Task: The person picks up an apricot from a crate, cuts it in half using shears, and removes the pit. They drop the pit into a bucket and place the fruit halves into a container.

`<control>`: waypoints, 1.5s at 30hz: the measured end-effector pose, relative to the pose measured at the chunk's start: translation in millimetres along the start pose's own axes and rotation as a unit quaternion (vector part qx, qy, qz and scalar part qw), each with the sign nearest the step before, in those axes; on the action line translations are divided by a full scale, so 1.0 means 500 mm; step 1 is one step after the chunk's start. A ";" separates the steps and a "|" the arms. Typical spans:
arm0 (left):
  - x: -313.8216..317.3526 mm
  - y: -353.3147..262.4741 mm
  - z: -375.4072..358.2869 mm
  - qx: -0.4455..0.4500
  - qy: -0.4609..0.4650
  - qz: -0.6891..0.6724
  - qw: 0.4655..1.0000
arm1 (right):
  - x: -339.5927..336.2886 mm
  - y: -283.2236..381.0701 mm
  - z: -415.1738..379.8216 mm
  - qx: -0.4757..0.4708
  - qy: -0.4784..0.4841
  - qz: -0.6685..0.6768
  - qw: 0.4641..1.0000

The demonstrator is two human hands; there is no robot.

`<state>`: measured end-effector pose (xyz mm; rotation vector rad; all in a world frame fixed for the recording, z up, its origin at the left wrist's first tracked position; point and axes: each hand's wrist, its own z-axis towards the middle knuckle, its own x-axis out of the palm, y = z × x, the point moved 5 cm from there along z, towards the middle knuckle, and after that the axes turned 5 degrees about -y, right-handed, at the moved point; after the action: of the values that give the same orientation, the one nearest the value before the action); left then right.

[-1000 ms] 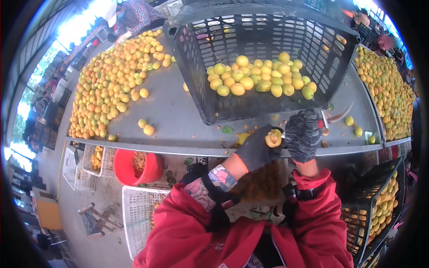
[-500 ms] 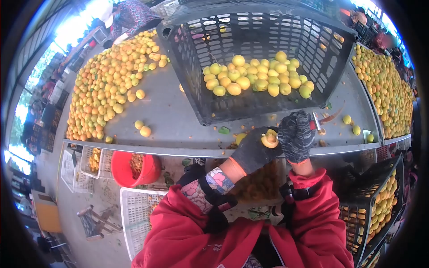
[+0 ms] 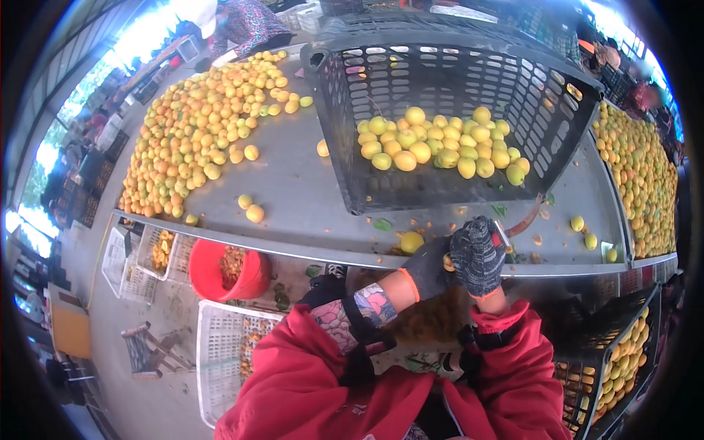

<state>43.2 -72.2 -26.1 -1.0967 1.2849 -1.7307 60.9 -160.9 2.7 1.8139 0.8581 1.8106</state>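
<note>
My left hand [image 3: 427, 268], in a dark grey glove, is closed around an apricot [image 3: 448, 262], of which only a sliver shows beside my right hand. In a mottled grey knit glove, my right hand [image 3: 477, 257] grips a curved knife [image 3: 526, 221]; its brownish blade points up and right, with a metal collar at the fist. Both hands meet just over the front edge of the grey metal table [image 3: 308, 213]. A whole yellow apricot [image 3: 411, 243] lies on the table beside my left hand. Behind them stands a tilted black crate [image 3: 440, 196] with many apricots inside.
A large heap of apricots [image 3: 198, 132] covers the table's left side, and another heap [image 3: 634, 172] lies at right. Below are a red bucket [image 3: 257, 277], a white crate [image 3: 209, 367], a black crate of apricots [image 3: 598, 367] and a small stool [image 3: 150, 352]. Another person [image 3: 249, 29] bends at the far left.
The view has shifted, so the table sits lower and more to the right. My hands have come together; the cut apricot, showing a ring-like opening before, is now mostly covered by my right hand.
</note>
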 end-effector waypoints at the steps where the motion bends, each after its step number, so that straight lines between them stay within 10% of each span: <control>1: 0.002 0.000 -0.001 0.048 0.029 0.059 0.997 | 0.008 0.001 -0.001 0.005 0.017 0.010 1.000; 8: -0.008 0.050 0.019 -0.074 -0.038 -0.266 0.960 | 0.020 0.039 0.019 -0.085 0.025 -0.045 0.995; 11: -0.038 0.034 0.001 -0.092 -0.126 -0.080 0.984 | -0.006 0.077 0.045 -0.058 0.058 -0.020 0.996; 12: -0.054 0.087 0.013 -0.129 -0.121 -0.276 0.945 | -0.009 0.081 0.053 -0.046 0.062 -0.008 0.997; 17: -0.074 -0.054 -0.004 0.019 -0.182 0.316 0.931 | 0.049 0.058 0.034 -0.133 0.137 -0.560 0.806; 23: -0.095 -0.051 -0.005 0.004 -0.187 0.372 0.909 | 0.045 0.032 0.023 -0.236 0.150 -0.695 0.662; 26: -0.082 -0.076 0.000 0.084 -0.153 0.383 0.907 | 0.023 0.032 0.037 -0.062 0.118 -0.604 0.786; 35: -0.112 -0.019 -0.003 0.059 -0.163 0.448 0.877 | 0.020 0.020 -0.002 -0.295 0.140 -0.523 0.787; 45: -0.084 -0.130 -0.007 0.071 -0.115 0.331 0.934 | -0.024 0.095 0.038 -0.124 -0.033 -0.376 0.918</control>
<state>53.0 -16.8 27.0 -0.6465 1.1775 -1.1302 85.8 -200.7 26.1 1.1404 1.0524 1.2729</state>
